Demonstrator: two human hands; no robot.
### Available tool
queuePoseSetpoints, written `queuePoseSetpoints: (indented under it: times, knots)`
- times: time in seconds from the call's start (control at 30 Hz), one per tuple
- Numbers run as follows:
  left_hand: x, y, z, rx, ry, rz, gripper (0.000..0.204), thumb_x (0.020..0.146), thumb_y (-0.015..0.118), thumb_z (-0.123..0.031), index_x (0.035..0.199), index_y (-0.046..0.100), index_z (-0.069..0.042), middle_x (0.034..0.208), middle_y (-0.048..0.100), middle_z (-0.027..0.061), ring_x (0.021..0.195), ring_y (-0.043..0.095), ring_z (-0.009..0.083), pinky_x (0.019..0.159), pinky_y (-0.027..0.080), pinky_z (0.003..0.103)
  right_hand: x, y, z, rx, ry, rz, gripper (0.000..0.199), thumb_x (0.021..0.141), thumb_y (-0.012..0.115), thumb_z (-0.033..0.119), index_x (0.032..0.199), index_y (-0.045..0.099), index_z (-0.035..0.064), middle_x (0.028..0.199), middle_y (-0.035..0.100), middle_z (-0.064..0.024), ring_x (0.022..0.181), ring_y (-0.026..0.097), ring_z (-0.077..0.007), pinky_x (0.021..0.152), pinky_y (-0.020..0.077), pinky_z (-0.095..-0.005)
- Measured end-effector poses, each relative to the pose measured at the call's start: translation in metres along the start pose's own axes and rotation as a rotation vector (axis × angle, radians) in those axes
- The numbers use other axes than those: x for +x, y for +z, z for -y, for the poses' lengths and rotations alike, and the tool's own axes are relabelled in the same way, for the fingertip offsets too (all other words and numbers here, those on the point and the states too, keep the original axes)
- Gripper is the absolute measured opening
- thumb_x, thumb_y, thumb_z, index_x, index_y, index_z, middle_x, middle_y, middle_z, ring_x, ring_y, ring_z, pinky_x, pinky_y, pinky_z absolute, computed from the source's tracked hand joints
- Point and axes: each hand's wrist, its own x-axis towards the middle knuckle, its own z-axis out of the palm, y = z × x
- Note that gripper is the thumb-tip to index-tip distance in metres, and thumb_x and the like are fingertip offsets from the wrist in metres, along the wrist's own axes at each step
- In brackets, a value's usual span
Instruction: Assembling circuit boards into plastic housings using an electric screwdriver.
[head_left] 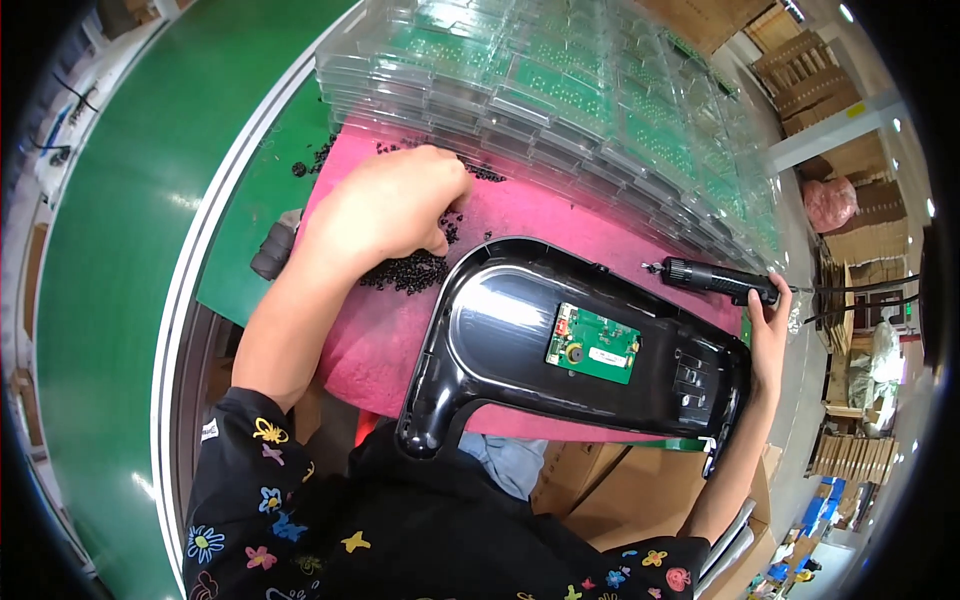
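My left hand [405,205] is over a heap of small black screws [408,272], fingers curled down among them. Its fingertips are partly hidden, so what they pinch cannot be made out. My right hand [768,335] is closed on the rear end of a black electric screwdriver [715,277], whose bit points left. Between my arms lies a large black glossy plastic housing [510,345], open side up, with a rounded wide end and a stub at lower left. A green circuit board [596,343] sits inside it.
A pink mat [365,345] covers the work surface. Behind it stand stacked clear plastic trays [540,110] with green boards. A dark lump [272,252] lies beside my left forearm. Cables [850,287] trail from the screwdriver. A cardboard box [640,490] stands below the near edge.
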Motion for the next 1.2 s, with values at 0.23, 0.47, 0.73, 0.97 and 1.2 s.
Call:
queuePoseSetpoints:
  times: [0.23, 0.47, 0.73, 0.97, 1.2]
  knots:
    - [0.011, 0.013, -0.009, 0.055, -0.049, -0.022, 0.020, 0.065, 0.073, 0.000, 0.085, 0.068, 0.001, 0.084, 0.068, 0.0192, 0.090, 0.066, 0.0370, 0.077, 0.052, 0.046, -0.006, 0.051, 0.042, 0.517, -0.228, -0.409, 0.075, 0.090, 0.070, 0.001, 0.142, 0.018, 0.0096, 0.135, 0.037, -0.0173, 0.114, 0.055, -0.0270, 0.092, 0.0552, -0.0408]
    - [0.015, 0.015, -0.008, -0.061, -0.053, -0.076, 0.013, 0.065, 0.063, 0.006, 0.077, 0.065, 0.007, 0.068, 0.065, 0.0209, 0.067, 0.067, 0.0326, 0.065, 0.053, 0.037, -0.002, 0.091, 0.080, 1.109, -0.110, 0.155, 0.039, 0.093, 0.068, 0.008, 0.124, 0.047, -0.0003, 0.095, 0.059, -0.0084, 0.091, 0.059, -0.0216, 0.089, 0.0479, -0.0371]
    - [0.020, 0.001, -0.025, -0.151, -0.022, -0.289, 0.012, 0.068, 0.066, 0.000, 0.079, 0.069, 0.004, 0.077, 0.068, 0.0222, 0.071, 0.068, 0.0352, 0.069, 0.055, 0.039, -0.048, 0.087, 0.106, 1.439, -0.258, 0.205, 0.024, 0.098, 0.062, 0.021, 0.118, 0.054, 0.0115, 0.082, 0.048, 0.0010, 0.085, 0.050, -0.0155, 0.100, 0.0395, -0.0432]
    - [0.014, 0.011, -0.065, -1.155, 0.264, -0.032, 0.013, 0.077, 0.067, 0.011, 0.085, 0.071, 0.002, 0.090, 0.069, 0.0092, 0.081, 0.068, 0.0147, 0.073, 0.055, 0.026, -0.096, 0.089, 0.138, 1.530, -0.453, 0.349, 0.026, 0.096, 0.064, 0.020, 0.117, 0.049, 0.0153, 0.079, 0.047, 0.0042, 0.080, 0.046, -0.0120, 0.096, 0.0347, -0.0398]
    - [0.010, 0.022, -0.076, -1.303, 0.225, 0.079, 0.023, 0.074, 0.072, 0.017, 0.090, 0.063, 0.002, 0.094, 0.065, 0.0087, 0.088, 0.069, 0.0179, 0.080, 0.058, 0.030, -0.115, 0.081, 0.150, 1.370, -0.671, 0.400, 0.033, 0.091, 0.072, 0.024, 0.113, 0.048, 0.0193, 0.077, 0.050, 0.0084, 0.076, 0.049, -0.0091, 0.091, 0.0346, -0.0374]
